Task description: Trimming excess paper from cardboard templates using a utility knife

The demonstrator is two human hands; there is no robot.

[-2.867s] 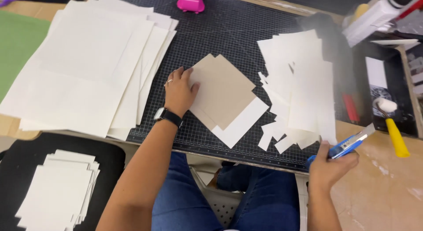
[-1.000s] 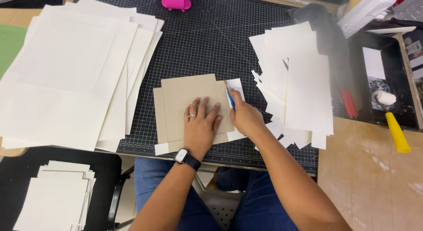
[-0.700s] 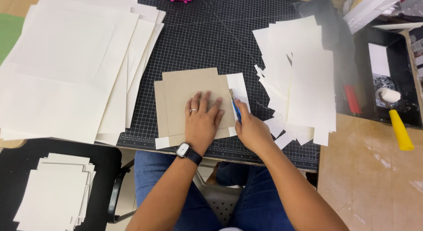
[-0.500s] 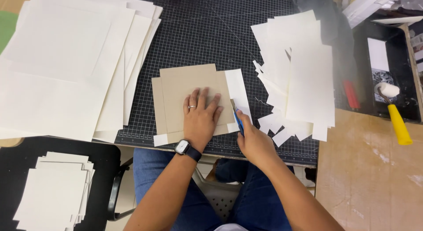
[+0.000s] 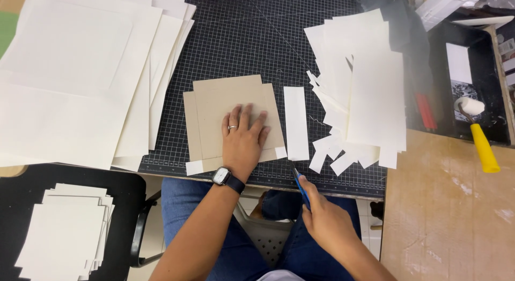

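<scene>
Pulled back off the mat, right hand (image 5: 328, 223) holds knife (image 5: 301, 187).

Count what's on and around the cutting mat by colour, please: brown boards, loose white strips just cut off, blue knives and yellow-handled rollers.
Brown boards: 2, stacked under the left hand
Loose white strip: 1
Blue knife: 1, in the right hand
Yellow-handled roller: 1
Total: 5

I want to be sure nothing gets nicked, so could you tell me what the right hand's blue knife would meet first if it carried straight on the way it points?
Probably the cutting mat's near edge, then the loose white strip; depth is unclear. The right hand holds the knife pointing up-left.
</scene>
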